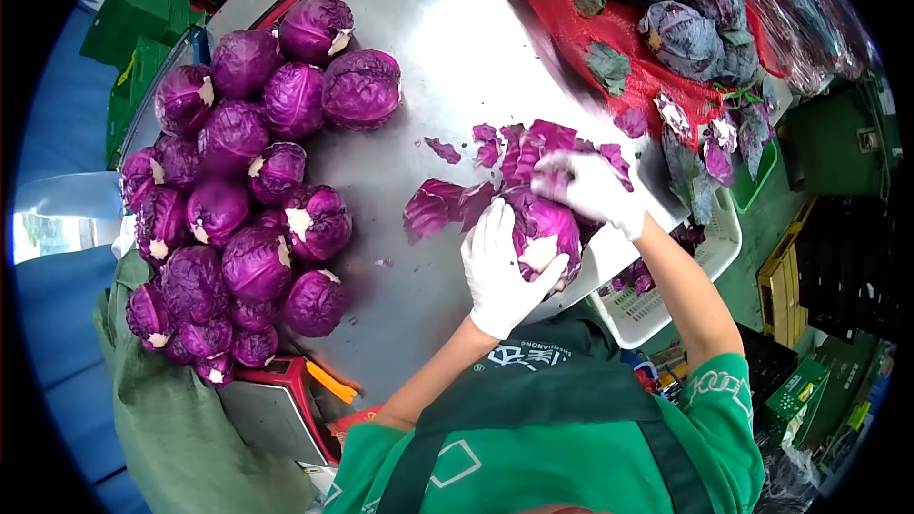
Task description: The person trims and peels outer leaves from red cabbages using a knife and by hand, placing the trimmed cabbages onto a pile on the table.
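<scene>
A purple cabbage [549, 233] with a pale cut stem rests near the front edge of the metal table [419, 133]. My left hand [502, 262], in a white glove, lies against its left side with fingers spread and the thumb by the stem. My right hand [586, 188], also gloved, is at the cabbage's upper right with its fingers bent; motion blurs the fingertips, and whether they hold a leaf cannot be made out. Loose purple leaves [440, 207] lie left of and beyond the cabbage.
Many purple cabbages [255, 262] are piled on the left. A red mesh bag [562, 33] with untrimmed cabbages [683, 38] lies at the upper right. Below the table's right edge is a white basket [728, 240] holding leaves. A red-framed scale [276, 409] and an orange-handled tool [330, 381] are at lower left.
</scene>
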